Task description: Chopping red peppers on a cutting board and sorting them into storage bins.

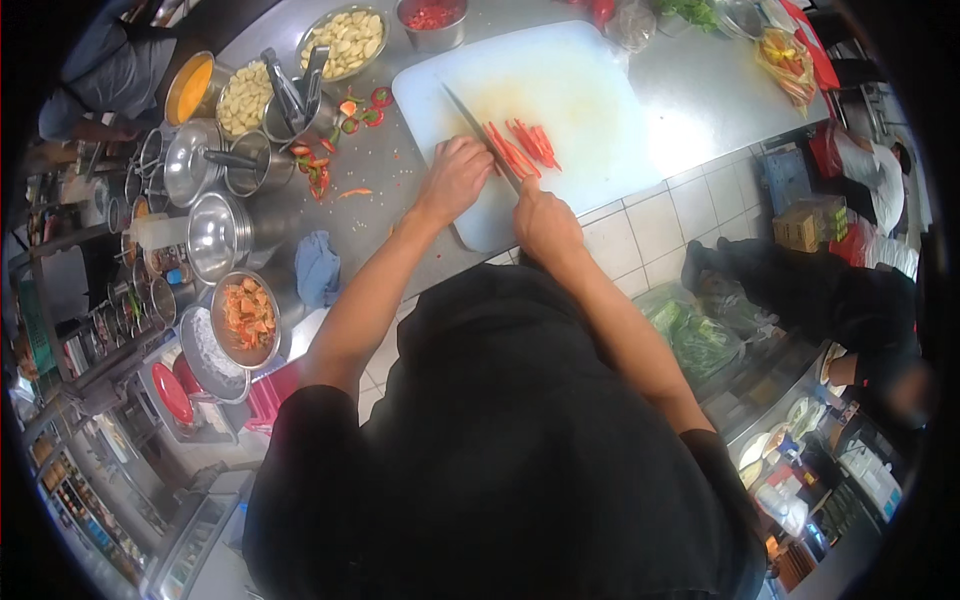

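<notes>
My right hand [549, 221] grips the handle of a kitchen knife [472, 114], whose long blade slants away to the upper left over the white cutting board [600, 82]. Beside the blade, my left hand [456, 176] rests on the board with curled fingers. A bit of red pepper [496, 171] shows at its fingertips; the rest of that piece is hidden. Thin red pepper strips [511, 150] lie along the right side of the blade. Another small bunch of strips [538, 142] sits a little further right.
Left of the board, pepper tops [367, 116] and scraps [313, 171] lie on the steel table [375, 169]. Bowls of peeled garlic [343, 41], a pot of chopped red pepper [432, 16], steel pots [251, 161] and a blue cloth [316, 266] stand around. Other people are nearby on both sides.
</notes>
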`<action>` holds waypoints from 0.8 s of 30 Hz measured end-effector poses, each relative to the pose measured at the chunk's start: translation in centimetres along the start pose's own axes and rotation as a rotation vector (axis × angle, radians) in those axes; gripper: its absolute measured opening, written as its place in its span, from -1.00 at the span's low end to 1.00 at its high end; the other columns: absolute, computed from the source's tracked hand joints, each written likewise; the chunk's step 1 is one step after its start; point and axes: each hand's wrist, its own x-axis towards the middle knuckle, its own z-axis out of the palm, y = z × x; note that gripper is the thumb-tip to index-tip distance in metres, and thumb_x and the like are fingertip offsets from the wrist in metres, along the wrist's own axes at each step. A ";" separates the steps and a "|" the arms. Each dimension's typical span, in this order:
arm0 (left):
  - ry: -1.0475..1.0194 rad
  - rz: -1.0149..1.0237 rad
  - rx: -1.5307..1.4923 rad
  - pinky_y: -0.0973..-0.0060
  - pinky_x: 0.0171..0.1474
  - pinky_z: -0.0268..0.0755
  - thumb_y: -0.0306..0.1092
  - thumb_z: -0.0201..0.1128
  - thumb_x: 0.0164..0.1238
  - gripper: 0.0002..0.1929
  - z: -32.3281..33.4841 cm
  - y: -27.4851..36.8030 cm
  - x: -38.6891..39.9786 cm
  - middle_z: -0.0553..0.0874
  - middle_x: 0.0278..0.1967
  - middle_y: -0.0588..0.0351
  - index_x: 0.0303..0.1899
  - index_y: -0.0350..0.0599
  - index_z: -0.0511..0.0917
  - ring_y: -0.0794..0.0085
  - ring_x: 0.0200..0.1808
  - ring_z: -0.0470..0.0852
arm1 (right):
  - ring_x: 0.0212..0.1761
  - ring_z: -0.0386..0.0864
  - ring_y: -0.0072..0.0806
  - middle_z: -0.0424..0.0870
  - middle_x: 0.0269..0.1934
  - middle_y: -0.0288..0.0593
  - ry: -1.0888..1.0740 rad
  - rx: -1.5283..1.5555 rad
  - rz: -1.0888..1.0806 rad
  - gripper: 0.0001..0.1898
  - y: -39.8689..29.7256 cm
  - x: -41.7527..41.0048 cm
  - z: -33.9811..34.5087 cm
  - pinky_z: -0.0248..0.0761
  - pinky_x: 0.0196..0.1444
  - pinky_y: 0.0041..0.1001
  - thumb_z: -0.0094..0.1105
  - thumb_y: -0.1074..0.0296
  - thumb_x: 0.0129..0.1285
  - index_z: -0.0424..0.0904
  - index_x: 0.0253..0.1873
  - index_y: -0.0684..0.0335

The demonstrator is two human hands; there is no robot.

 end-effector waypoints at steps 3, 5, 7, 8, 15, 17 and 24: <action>-0.027 -0.037 -0.014 0.13 0.21 0.41 -0.40 0.44 0.29 -0.84 -0.3 0.2 -0.6 0.73 -0.03 0.11 -0.14 -0.12 0.70 0.13 0.17 0.60 | -0.24 0.76 0.29 0.72 -0.25 0.38 0.042 -0.088 -0.039 -0.76 0.4 -0.8 -0.2 0.67 -0.17 0.07 -0.01 0.33 0.53 0.39 0.07 0.42; 0.144 -0.185 -0.152 0.13 0.20 0.42 -0.38 0.46 0.30 -0.86 -1.0 1.5 -0.8 0.72 -0.06 0.10 -0.17 -0.13 0.69 0.08 0.15 0.60 | -0.27 0.75 0.28 0.68 -0.21 0.33 0.118 0.037 -0.051 -0.73 0.3 -2.4 -0.8 0.66 -0.20 0.07 0.14 0.31 0.48 0.37 0.06 0.39; 0.121 -0.191 -0.098 0.14 0.20 0.42 -0.36 0.48 0.29 -0.85 -1.4 2.6 0.3 0.72 -0.09 0.10 -0.19 -0.14 0.69 0.08 0.13 0.60 | -0.28 0.75 0.26 0.66 -0.20 0.31 0.113 0.053 -0.054 -0.72 0.6 -2.9 -0.5 0.66 -0.21 0.06 0.20 0.31 0.45 0.37 0.03 0.38; 0.100 -0.199 -0.046 0.15 0.21 0.42 -0.35 0.51 0.29 -0.83 -1.4 3.2 0.9 0.72 -0.12 0.11 -0.21 -0.16 0.70 0.08 0.11 0.61 | -0.28 0.75 0.24 0.65 -0.19 0.30 0.106 0.065 -0.056 -0.70 0.8 -3.1 -0.3 0.66 -0.22 0.06 0.27 0.31 0.42 0.37 0.00 0.37; -0.095 -0.283 0.175 0.09 0.16 0.34 -0.23 0.46 0.31 -0.83 -1.5 3.3 3.9 0.74 -0.11 0.11 -0.23 -0.10 0.73 0.13 0.12 0.62 | -0.30 0.74 0.25 0.66 -0.24 0.28 0.104 0.069 -0.131 -0.72 1.2 -3.8 -1.3 0.65 -0.21 0.04 0.29 0.32 0.38 0.38 -0.05 0.35; 0.195 -0.329 0.116 0.13 0.16 0.40 -0.25 0.45 0.34 -0.84 -3.1 4.0 3.8 0.77 -0.14 0.11 -0.20 -0.11 0.75 0.15 0.06 0.69 | -0.29 0.74 0.24 0.68 -0.28 0.24 0.093 0.124 -0.181 -0.71 1.7 -4.3 -2.2 0.65 -0.21 0.03 0.30 0.30 0.37 0.39 -0.05 0.34; 0.294 -1.106 -0.288 0.18 0.19 0.53 -0.11 0.44 0.43 -0.65 -2.5 5.7 1.9 0.79 -0.13 -0.12 -0.06 -0.28 0.74 0.02 0.03 0.74 | -0.29 0.74 0.20 0.73 -0.36 0.27 0.113 0.300 -0.219 -0.71 6.4 -4.6 -5.1 0.59 -0.20 0.05 0.28 0.28 0.40 0.43 -0.02 0.36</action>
